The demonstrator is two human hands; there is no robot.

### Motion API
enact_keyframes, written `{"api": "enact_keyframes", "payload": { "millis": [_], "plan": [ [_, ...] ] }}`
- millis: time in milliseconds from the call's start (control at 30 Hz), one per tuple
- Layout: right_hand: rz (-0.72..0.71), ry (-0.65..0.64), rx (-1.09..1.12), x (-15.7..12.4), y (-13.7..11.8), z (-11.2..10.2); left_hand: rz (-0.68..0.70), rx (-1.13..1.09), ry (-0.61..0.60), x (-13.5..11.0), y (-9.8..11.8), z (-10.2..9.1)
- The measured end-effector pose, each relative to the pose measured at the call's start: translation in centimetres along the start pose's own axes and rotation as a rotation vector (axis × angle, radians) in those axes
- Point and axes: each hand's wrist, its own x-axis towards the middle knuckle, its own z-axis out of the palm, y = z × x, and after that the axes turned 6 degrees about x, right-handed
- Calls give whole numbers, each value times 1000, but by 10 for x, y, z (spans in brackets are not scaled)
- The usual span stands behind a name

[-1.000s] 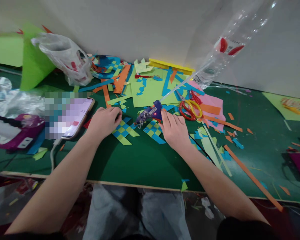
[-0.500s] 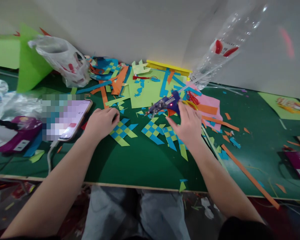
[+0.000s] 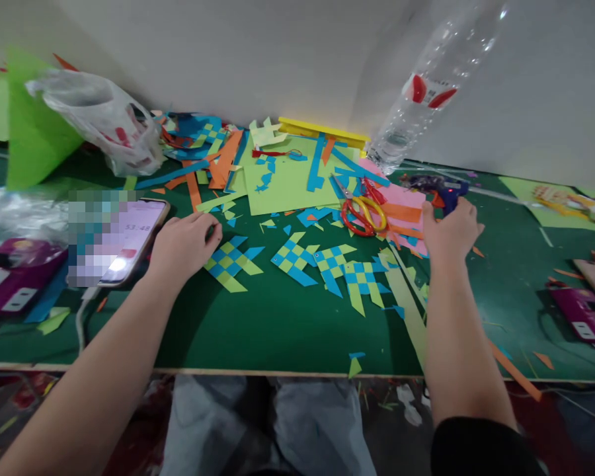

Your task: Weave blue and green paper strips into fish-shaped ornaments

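My left hand (image 3: 185, 246) rests on the green table with its fingers curled in, nothing visible inside them. Right beside its fingertips lies a blue and green woven paper fish (image 3: 231, 262). More woven fish lie in the middle: one (image 3: 295, 258), another with a small eye (image 3: 332, 264), and a third (image 3: 364, 281) farther right. Over on the right, my right hand (image 3: 453, 228) grips a dark blue glue gun (image 3: 449, 194), whose nozzle end points left. Red and yellow scissors (image 3: 361, 215) lie partly opened between the fish and the paper scraps.
A phone (image 3: 129, 241) on a cable lies left of my left hand. Behind stand a white plastic bag (image 3: 99, 119) and a leaning clear bottle (image 3: 426, 92). Green sheets (image 3: 277, 188), pink paper (image 3: 401, 195) and orange strips litter the back. Purple power strips (image 3: 582, 311) sit at the sides.
My right hand has carried the glue gun from above the fish to the right, uncovering the scissors and the rightmost fish. My left hand stays by its fish; the view has shifted slightly.
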Motion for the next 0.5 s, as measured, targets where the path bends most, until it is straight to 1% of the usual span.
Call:
{"api": "enact_keyframes", "payload": {
  "millis": [100, 233, 367, 500],
  "plan": [
    [108, -77, -17, -2, 12, -2, 3, -29, 25, 1, -2, 5],
    [178, -144, -16, -5, 17, 4, 22, -26, 25, 2, -3, 6],
    [194, -182, -13, -5, 17, 8, 31, -16, 14, 1, -2, 3],
    [182, -175, -8, -4, 20, 10, 41, -18, -1, 0, -1, 2]
  ]
}}
